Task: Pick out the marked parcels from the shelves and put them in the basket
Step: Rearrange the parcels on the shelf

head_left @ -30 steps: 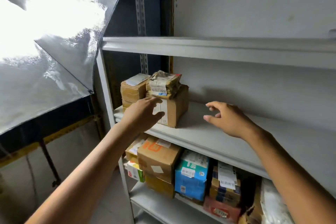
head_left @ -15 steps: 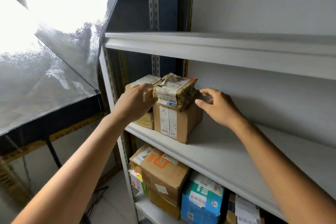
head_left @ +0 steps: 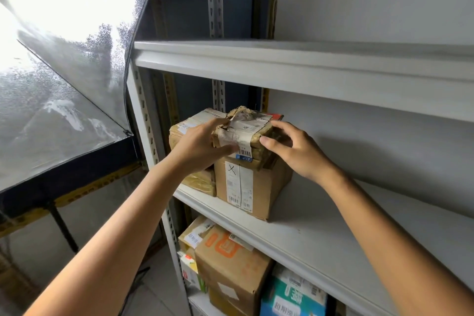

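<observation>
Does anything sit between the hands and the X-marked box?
Yes. A battered parcel lies on top of the X-marked box; the left hand and right hand hold that parcel by its ends. Nothing covers the box's front.

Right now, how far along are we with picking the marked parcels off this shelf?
Done: nothing confirmable; the basket is out of view. In hand: the left hand and right hand grip the crumpled taped parcel resting on the X-marked carton. Left: freeing that carton, checking the lower-shelf parcels for marks, then loading the basket.
</observation>
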Motion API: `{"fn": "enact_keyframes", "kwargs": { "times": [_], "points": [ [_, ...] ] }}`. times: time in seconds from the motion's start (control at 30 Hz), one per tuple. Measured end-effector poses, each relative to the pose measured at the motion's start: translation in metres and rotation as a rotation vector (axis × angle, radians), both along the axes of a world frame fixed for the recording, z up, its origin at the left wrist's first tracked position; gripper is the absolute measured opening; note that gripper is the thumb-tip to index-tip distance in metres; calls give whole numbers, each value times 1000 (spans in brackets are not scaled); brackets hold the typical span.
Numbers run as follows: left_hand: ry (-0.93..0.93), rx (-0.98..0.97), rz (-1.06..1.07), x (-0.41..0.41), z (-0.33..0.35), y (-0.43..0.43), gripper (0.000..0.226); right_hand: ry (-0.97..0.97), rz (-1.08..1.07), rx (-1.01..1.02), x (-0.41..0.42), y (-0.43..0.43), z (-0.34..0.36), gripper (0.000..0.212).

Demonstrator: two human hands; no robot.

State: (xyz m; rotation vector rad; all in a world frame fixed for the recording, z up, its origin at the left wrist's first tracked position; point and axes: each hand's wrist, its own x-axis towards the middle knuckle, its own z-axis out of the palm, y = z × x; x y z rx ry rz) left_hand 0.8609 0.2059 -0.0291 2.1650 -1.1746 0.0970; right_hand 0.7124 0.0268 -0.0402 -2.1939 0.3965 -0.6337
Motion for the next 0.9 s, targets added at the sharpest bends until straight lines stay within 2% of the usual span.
{"fn": "enact_keyframes", "kwargs": {
  "times": [0.23,0.4,0.63,0.9],
  "points": [
    [33,-54,-51,15,-11,-10,70,-54,-42,36,9,3,-8,76],
    [66,-85,-92,21,-14,-7,65,-105,-62,60,9,7,-11,79],
    [102,-106,-116,16,-14,4,83,-140,-68,78,-6,25,-12,77],
    [83,-150,-187,-8,-21,27,84,-171,-105,66,-39,52,-18,87]
  ]
}}
